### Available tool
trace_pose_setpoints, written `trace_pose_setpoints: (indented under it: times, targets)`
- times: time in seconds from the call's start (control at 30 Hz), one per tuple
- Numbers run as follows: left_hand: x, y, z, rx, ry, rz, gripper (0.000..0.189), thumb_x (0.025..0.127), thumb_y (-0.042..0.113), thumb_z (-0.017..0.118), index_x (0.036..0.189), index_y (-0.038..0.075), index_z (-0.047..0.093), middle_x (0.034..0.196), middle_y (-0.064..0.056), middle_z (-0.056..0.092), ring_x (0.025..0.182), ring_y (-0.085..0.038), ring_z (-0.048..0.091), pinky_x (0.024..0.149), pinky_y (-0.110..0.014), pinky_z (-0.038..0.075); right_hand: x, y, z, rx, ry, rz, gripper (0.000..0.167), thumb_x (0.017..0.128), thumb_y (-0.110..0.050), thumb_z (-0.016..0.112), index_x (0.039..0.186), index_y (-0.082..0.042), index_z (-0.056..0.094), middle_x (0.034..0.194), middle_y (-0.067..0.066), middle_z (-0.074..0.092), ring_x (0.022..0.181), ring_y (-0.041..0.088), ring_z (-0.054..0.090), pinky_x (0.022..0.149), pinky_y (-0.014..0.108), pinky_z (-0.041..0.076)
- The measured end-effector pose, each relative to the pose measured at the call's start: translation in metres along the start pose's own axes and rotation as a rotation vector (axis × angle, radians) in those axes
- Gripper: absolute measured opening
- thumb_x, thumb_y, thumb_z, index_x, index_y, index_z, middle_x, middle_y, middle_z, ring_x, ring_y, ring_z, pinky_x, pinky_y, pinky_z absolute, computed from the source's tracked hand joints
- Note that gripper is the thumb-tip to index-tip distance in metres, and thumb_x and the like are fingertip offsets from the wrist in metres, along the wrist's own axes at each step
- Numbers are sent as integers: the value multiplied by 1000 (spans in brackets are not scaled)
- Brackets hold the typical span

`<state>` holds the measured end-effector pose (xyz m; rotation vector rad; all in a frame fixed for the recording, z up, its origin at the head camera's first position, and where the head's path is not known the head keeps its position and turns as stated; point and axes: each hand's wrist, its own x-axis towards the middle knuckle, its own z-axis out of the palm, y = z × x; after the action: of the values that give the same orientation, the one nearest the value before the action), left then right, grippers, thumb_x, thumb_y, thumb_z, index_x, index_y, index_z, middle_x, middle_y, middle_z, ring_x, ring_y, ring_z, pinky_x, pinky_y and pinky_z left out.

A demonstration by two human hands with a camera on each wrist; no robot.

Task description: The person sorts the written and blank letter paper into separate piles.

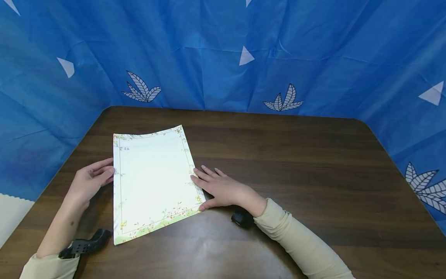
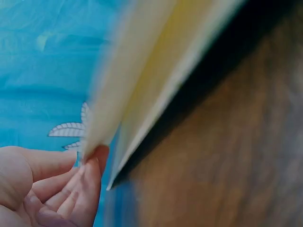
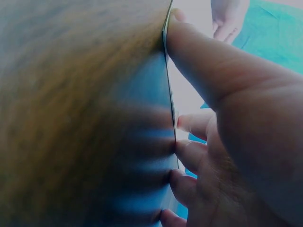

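White paper point(image 1: 153, 178) with a printed border of leaves and flowers lies at a slant on the left half of the table, its top right corner curling up. Its left edge is pinched between thumb and fingers of my left hand point(image 1: 88, 182). Close up in the left wrist view, that hand point(image 2: 61, 189) holds a raised layer of paper point(image 2: 128, 80), with a gap to another layer below. My right hand point(image 1: 226, 190) lies spread at the paper's right edge, thumb and fingertips touching it. In the right wrist view, this hand point(image 3: 227, 118) has its fingers fairly straight.
Dark wooden table point(image 1: 296, 166) surrounds the paper. A blue cloth point(image 1: 216, 58) with leaf and triangle prints hangs behind and along both sides. Black wrist devices sit at the left wrist point(image 1: 87, 244) and under the right wrist point(image 1: 242, 217).
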<state>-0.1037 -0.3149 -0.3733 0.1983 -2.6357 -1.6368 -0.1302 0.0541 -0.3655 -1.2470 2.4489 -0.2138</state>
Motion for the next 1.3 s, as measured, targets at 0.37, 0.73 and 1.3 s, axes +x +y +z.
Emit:
trace_pose_setpoints:
  times: [0.37,0.73,1.3]
  targets:
    - [6,-19,-11,-573,-217,-150,23,94,15,57,114,24,63,98,8,66,85,-7,64,72,-21,52,0,0,-1,9,-1,-2,88,85,-54,57,151,-14,13,155,3,1,139,20,-7,111,44,4]
    - [8,-11,-2,-250,-143,-74,80,94,18,58,150,6,2,107,8,59,84,2,61,68,-16,51,-1,0,-2,9,-1,-5,88,86,-54,58,151,-13,14,155,4,2,139,21,-6,111,44,4]
    - [-1,0,-3,-10,-289,119,52,100,15,45,137,-17,28,109,1,62,84,-9,65,68,-26,54,-1,0,-1,4,-3,-3,88,85,-54,58,151,-14,14,155,3,2,139,21,-6,111,44,4]
